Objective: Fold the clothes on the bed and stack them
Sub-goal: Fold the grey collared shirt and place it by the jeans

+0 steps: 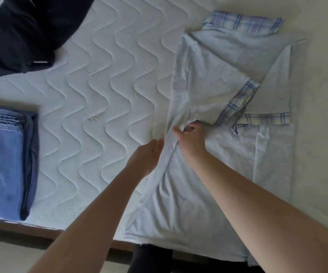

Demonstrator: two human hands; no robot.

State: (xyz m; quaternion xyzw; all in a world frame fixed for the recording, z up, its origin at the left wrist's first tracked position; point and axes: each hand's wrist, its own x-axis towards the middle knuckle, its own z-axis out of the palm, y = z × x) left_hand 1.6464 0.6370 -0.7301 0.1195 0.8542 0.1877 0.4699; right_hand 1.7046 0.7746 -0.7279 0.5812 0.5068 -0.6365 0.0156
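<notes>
Mattress (pixel 104 79) in white, quilted with wavy stitching, fills most of the view, its near edge resting on a dark brown bed frame (pixel 47 232) with pale floor (pixel 11 257) below. A light grey shirt (pixel 208 79) with blue plaid collar and cuffs lies spread on the right half of the mattress, one sleeve folded across its body. The right hand (pixel 190 140) has its fingers curled into a bunched ridge of the shirt's left side, gripping the cloth. The left hand (pixel 149 156) lies just left of that ridge, fingers fairly straight and together, their tips touching the fabric edge. Well to the left of both hands, near the mattress edge, sits a folded stack of blue clothes (pixel 3 160), denim on top. Beyond the fingertips, at the far left corner, a heap of black clothing (pixel 25 30) lies unfolded.
</notes>
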